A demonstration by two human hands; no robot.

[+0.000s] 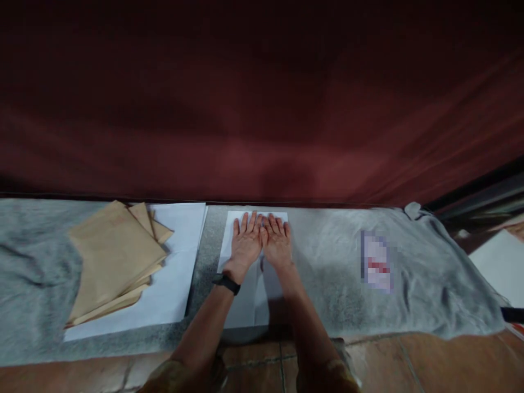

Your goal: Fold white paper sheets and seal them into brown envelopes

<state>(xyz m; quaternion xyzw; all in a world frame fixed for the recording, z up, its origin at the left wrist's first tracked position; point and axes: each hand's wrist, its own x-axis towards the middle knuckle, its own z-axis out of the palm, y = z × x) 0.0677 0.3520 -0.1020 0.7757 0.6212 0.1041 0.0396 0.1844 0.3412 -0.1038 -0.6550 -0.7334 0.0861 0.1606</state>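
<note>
A white sheet of paper (241, 311) with a lengthwise crease lies on the grey cloth (327, 273) in front of me. My left hand (246, 240), with a dark band on its wrist, rests palm down on the sheet's far part, fingers spread. Beside it, my right hand (277, 240) lies flat on the same sheet, its fingers pointing away from me. The two hands touch or nearly touch at the thumbs. Neither hand grips anything.
Several brown paper pieces (118, 256) are stacked on larger white sheets (176, 284) at the left. A blurred, pixelated item (377, 262) lies on the cloth at the right. A dark red fabric (262, 120) rises behind. Tiled floor (254, 376) shows at the near edge.
</note>
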